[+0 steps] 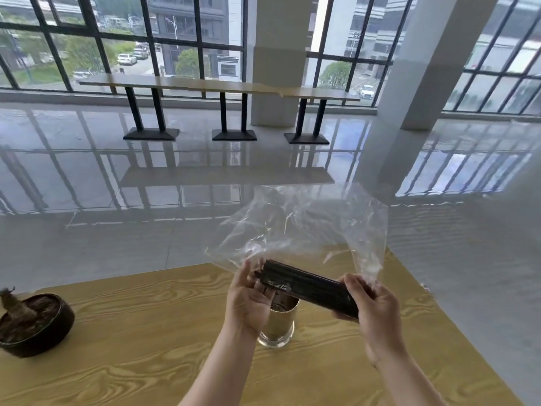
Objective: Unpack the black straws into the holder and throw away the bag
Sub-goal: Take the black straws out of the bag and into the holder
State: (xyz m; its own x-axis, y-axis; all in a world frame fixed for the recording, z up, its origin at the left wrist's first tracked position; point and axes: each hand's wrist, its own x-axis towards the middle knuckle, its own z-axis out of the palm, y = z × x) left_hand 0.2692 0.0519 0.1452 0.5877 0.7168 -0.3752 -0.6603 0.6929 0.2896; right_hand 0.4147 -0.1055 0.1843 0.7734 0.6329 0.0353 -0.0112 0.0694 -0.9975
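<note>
Bundle of black plastic straws (pixel 310 287) held over the clear glass cylindrical holder (pixel 278 320) – not yet inserted

Right hand (pixel 377 312) closed around the near-right end of the bundle, with an edge of the crumpled clear plastic bag (pixel 307 227) seemingly caught in the same grip; left hand (pixel 248 300) with fingers loosely curled, touching the far-left end – firm grip or mere steadying, cannot tell. Long axis near horizontal, running from upper left down to lower right, left end just above the holder mouth. Holder upright on the yellow wood-grain table (pixel 131 332), directly below the left hand. Likely requirement: tilt to vertical, left end down
</note>
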